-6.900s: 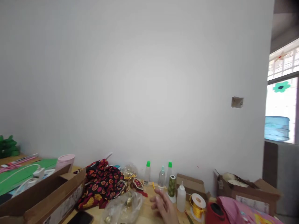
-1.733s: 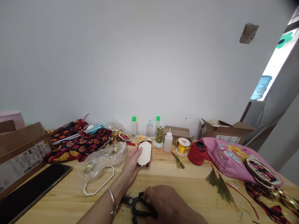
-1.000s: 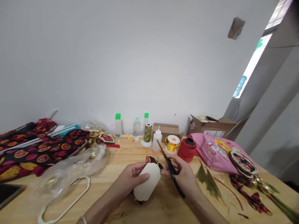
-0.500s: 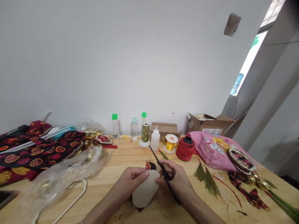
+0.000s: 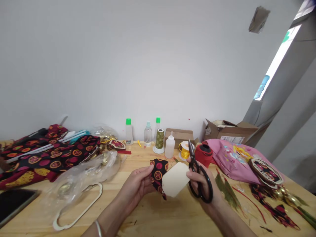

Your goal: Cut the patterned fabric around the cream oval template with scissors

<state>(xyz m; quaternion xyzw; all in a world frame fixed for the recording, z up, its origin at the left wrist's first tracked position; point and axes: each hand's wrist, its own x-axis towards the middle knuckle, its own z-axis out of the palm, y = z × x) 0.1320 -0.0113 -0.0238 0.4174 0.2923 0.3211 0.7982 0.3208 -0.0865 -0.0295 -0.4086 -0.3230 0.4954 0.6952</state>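
My left hand (image 5: 138,185) pinches a scrap of black cloth with red and orange circles (image 5: 158,172) that is attached behind a cream oval card piece (image 5: 174,179). My right hand (image 5: 201,186) has its fingers through the handles of black scissors (image 5: 198,177), blades pointing up and nearly closed. The right thumb rests against the card's right edge. Both hands hover just above the wooden table (image 5: 158,217).
Patterned fabric (image 5: 46,158), a clear plastic bag (image 5: 81,172) and a cream oval frame (image 5: 76,205) lie left. Bottles (image 5: 128,131), an olive thread spool (image 5: 159,140), gold cord (image 5: 184,150), red spool (image 5: 203,154) stand behind. Pink cloth (image 5: 232,159), a box (image 5: 232,131) and tassels (image 5: 227,192) lie right.
The card piece has turned and risen so the patterned cloth shows at its left. The scissors have swung from slanting across the card to upright on its right.
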